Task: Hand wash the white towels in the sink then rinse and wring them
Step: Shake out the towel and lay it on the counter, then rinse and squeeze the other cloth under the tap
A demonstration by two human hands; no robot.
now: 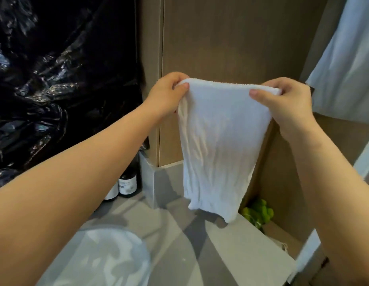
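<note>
- Towel [218, 141]: white, hung full length near the centre of the head view. The top hem is level and the lower edge hangs free above the counter [200, 250], touching nothing I can see. It looks limp and creased, which I read as damp.
- Left hand [169, 93], at 10 o'clock from the towel's middle: clamped on the hem's left corner, thumb in front and fingers curled behind.
- Right hand [288, 102], at 2 o'clock from the towel's middle: pinches the right corner in the same way. The two hands are well apart, so the hem is drawn taut. I judge the purpose is to spread the cloth flat, for inspection or for hanging.
- Sink [101, 263], at 7 o'clock of the view: a pale basin, blurred, so I cannot tell its contents. The towel is held clear of it, up and to the right, so I judge the washing of this piece is done or paused.
- Second white cloth [348, 65], at 2 o'clock of the view: hangs by the wall, probably where finished pieces go.
- Bottles [126, 185], at 8 o'clock of the view, stand against a black plastic sheet [55, 79].
- Green object [259, 212], at 5 o'clock of the view, lies just beside the towel's lower corner.
</note>
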